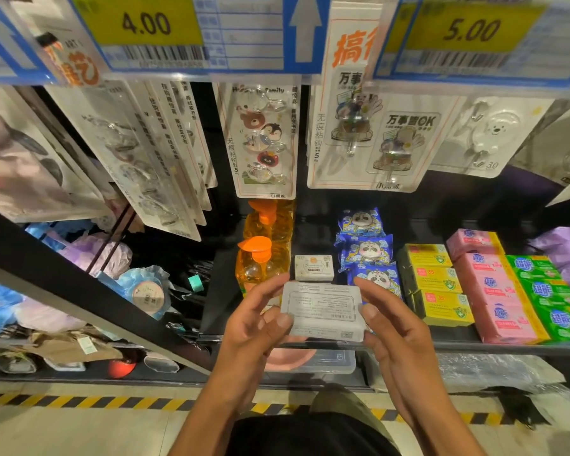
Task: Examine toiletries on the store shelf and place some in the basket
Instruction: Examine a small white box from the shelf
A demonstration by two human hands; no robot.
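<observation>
From the head view, the left hand [260, 319] and right hand [390, 327] clamp a white soap pack [323, 311] by its ends, in front of the shelf [507, 348]. Behind it sit a small white box [314, 267], orange pump bottles [259, 258] just left, and blue panda packets [366, 248] right, partly hidden by the pack.

Price tags [145, 26] blurred and cropped at top, white packet [323, 311] print unreadable, its ends behind fingers [270, 319]

White printed soap box [323, 311] held flat above the shelf [458, 345].
</observation>
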